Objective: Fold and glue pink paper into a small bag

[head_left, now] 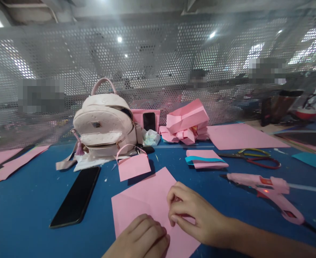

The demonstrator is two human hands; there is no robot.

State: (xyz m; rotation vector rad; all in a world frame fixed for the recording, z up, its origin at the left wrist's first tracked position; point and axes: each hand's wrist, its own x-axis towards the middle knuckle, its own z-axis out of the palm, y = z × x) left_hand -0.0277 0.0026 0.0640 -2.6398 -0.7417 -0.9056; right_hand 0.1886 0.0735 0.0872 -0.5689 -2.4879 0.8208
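Note:
A sheet of pink paper (144, 193) lies at an angle on the blue table in front of me, with a faint crease on its left part. My left hand (144, 236) rests on the lower part of the sheet, fingers bent and held together; its fingertips are partly hidden. Over the right edge of the same sheet is my right hand (192, 213), its fingers curled and thumb drawn in close to them at the paper. Just beyond the sheet sits a small pink paper bag (134, 167) with a thin arched handle.
To the left lie a black phone (76, 197) and a pale backpack (104, 122). A folded pink-and-blue paper piece (206, 159), scissors (250, 157) and a pink glue gun (270, 190) with a cord lie right. Crumpled pink paper (187, 120) stands before the perforated screen (158, 53).

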